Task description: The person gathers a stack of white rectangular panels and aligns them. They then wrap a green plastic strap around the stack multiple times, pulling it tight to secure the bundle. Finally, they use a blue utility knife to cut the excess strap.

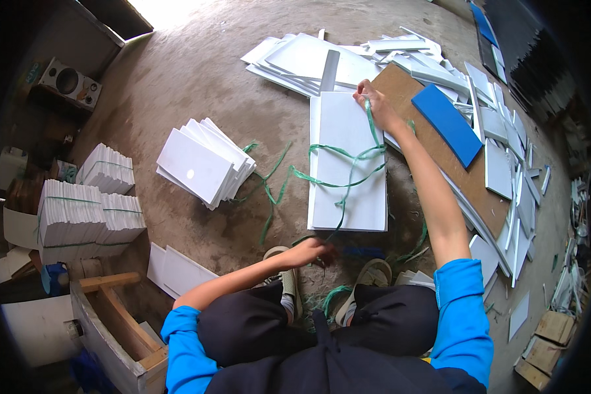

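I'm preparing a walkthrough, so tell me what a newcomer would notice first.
First, probably the upright-looking white rectangular panels at the centre, looped with thin green twine, one strand running up to the right hand at their upper right corner. Next, the flat, bright blue rectangular panel lying on a brown board to the right, beside scattered white strips and offcuts.
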A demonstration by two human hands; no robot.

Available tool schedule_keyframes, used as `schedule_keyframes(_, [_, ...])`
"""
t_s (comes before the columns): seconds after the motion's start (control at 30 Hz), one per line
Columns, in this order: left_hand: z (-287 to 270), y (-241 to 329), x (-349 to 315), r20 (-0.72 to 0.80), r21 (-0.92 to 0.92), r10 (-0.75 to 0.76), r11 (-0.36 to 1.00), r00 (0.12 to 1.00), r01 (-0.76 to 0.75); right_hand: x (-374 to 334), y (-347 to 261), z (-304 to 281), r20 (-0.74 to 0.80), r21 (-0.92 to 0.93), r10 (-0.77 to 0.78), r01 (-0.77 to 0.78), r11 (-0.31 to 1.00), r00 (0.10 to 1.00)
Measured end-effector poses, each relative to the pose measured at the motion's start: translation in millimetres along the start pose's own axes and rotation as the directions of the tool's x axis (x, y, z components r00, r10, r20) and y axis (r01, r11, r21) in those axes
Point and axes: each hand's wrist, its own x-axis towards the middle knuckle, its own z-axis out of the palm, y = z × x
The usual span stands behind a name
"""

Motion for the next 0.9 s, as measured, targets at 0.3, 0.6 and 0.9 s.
schedule_keyframes(0.3, [-2.2,-28.2,41.4,-0.217,-0.191,0.212,0.948,0.953,-0.255,-5.8,-3.6,-6.1,-0.010,-0.046,-0.003,0.003,0.999,1.000])
schedule_keyframes(0.6, [-42.2,-42.4,47.1,-0.363,-0.663,0.014,0.699,0.932,-0.268,-12.5,1.7,-4.0,-0.120,-0.038,-0.017,0.013,0.999,0.993])
schedule_keyframes(0.9, [-35.7,-11.5,22.8,-0.364,-0.474,-0.164,0.880,0.917,-0.031,-23.9,15.5,-23.4,0.171,0.487,0.096,-0.169,0.857,0.981])
